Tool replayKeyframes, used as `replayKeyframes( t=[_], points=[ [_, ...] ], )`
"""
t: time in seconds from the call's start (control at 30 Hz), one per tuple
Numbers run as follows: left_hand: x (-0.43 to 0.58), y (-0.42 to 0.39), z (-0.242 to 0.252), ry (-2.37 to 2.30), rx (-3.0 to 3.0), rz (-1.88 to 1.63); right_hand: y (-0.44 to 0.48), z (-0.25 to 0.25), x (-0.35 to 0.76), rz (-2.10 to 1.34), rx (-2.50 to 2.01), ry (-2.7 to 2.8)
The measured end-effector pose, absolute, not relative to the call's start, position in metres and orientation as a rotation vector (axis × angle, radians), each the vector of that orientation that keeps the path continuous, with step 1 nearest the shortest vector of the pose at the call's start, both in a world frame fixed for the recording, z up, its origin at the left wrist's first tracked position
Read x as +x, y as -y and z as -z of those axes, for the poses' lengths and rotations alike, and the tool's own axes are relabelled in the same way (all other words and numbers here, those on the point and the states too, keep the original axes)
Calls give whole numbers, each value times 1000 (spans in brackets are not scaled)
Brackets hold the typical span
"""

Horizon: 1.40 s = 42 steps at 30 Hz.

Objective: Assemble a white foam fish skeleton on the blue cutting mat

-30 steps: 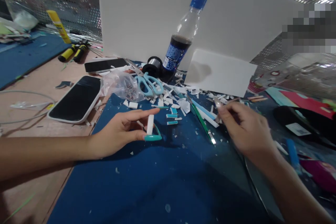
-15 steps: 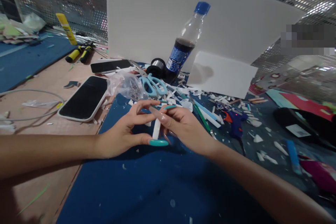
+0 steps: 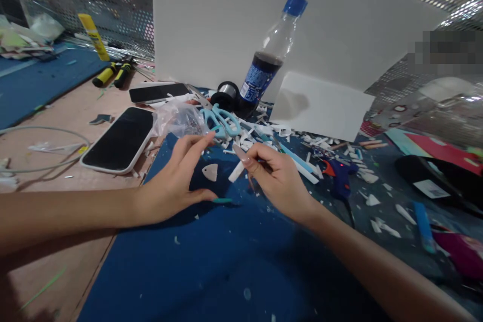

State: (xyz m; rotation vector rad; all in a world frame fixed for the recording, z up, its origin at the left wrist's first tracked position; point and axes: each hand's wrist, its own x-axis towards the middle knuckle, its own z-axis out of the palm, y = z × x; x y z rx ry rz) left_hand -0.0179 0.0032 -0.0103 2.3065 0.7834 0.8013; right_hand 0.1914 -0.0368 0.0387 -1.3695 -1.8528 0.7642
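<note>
The right hand (image 3: pixel 281 183) pinches a white strip (image 3: pixel 236 172) over the mat (image 3: pixel 181 271); the left hand (image 3: pixel 171 186), grip spread, is near a white chip (image 3: pixel 210 172). Handling the strip seems the step; the next move calls for a steady pinch.

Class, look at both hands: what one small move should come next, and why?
Perhaps the left hand should close gently on the small white piece: that piece shows in the gap between its spread thumb and fingers, which appear to grip nothing, while the right hand already pinches a white strip.
</note>
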Motion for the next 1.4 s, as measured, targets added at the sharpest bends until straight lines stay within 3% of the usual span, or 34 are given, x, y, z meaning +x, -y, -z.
replayKeyframes(
  t=[0.13,0.33,0.53,0.83,1.4],
  points=[
    [-17,-13,14,-973,2582,-720,29,-25,199,-355,-1420,2029],
    [-13,-23,18,-949,2474,-536,22,-14,204,-221,-1452,2129],
    [-14,-23,15,-917,2386,-492,20,-5,205,-252,-1473,2140],
    [-23,27,-2,-529,2404,-737,25,-1,197,-371,-1324,2242],
    [-24,33,-1,-649,2269,-635,24,3,202,-257,-1308,2644]
  ],
)
